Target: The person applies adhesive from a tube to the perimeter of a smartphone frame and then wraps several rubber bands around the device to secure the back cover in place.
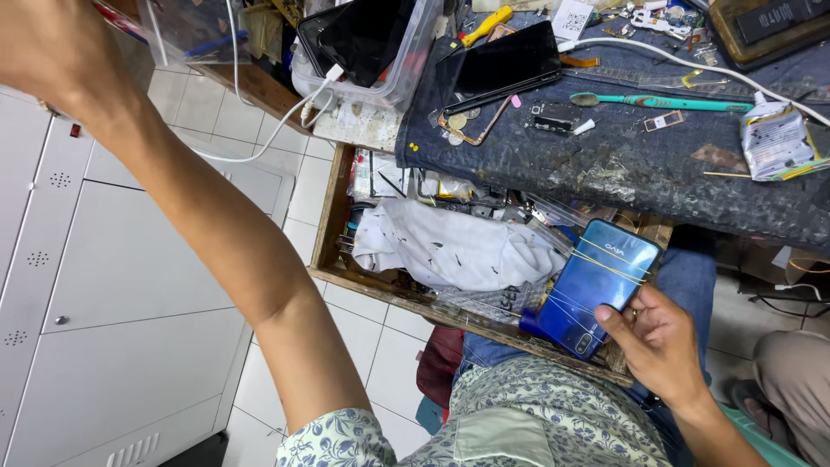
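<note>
My right hand (661, 342) grips a blue phone (596, 281) by its lower end. Thin rubber bands are wrapped around the phone, and its back faces up. It hovers over the right end of an open wooden drawer (327, 227), above my lap. My left arm stretches up to the top left corner. There my left hand (39, 47) reaches toward a clear plastic box (194, 30). Its fingers are cut off by the frame edge, so its grip is hidden.
The drawer holds a white cloth (450, 249) and small parts. Above it, a dark denim-covered bench (622, 169) carries a black phone (506, 60), a teal toothbrush (666, 102), a squeezed tube (774, 138) and a clear tub (406, 65). White cabinets (112, 268) stand at the left.
</note>
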